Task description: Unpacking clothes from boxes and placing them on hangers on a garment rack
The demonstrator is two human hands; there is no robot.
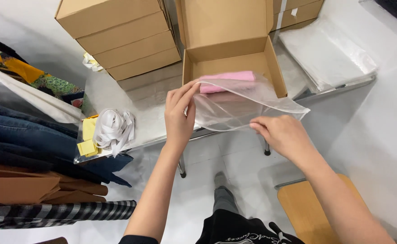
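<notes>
My left hand [179, 113] pinches the left edge of a clear plastic bag [239, 101], thumb and fingers closed on the film. My right hand [282, 133] holds the bag's near edge at its lower right. A folded pink garment [227, 81] lies inside the bag, its far end resting in an open brown cardboard box [277, 68] on a metal table [148, 101]. The bag's near half hangs over the table's front edge.
Stacked shut cardboard boxes [126, 40] stand at the table's back left, a pile of clear bags [327, 56] at the right. White ribbons [113, 129] and yellow notes [88, 135] lie at the left corner. Hanging clothes [31, 149] fill the left; a wooden stool [304, 208] stands below right.
</notes>
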